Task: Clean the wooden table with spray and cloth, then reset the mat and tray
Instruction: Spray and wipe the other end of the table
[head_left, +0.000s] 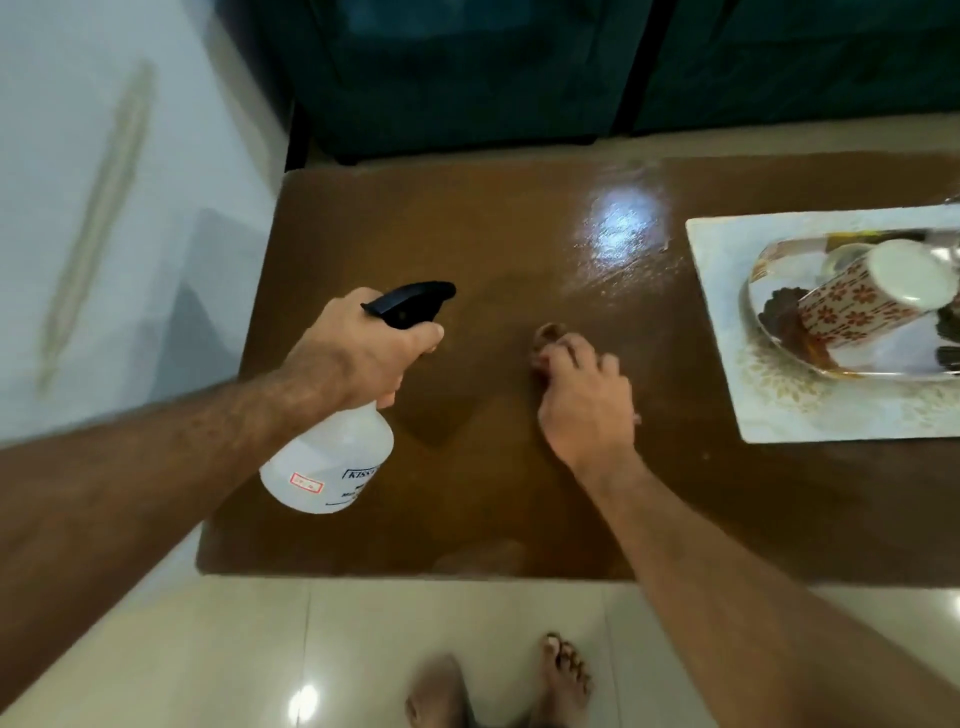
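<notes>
Pale floor tiles surround a low wooden table (467, 493), and a dark teal sofa (467, 78) stands behind it. Near the far edge, the top shines where light reflects; it may be wet there, but I cannot be sure.

The left hand (363, 353) is closed around the neck of a spray bottle (332, 462), with fingers at the black trigger (410, 304), and the nozzle points toward the middle of the table. The right hand (582, 400) is curled, fingers bent down on the wood, pressing a small brownish thing that I believe is the cloth (548, 335). It is nearly the colour of the table, so it is hard to tell.

At the right side lies the mat (779, 405), with the tray (769, 275) on it and a patterned cup (857, 306) lying tipped in the tray.

To do this step well, I think the person should spray lightly just ahead of the cloth, not onto the mat. Then wipe in long overlapping strokes along the table. The part under the mat looks not yet cleaned, so mat and tray must be lifted first, carefully because of the loose cup.
</notes>
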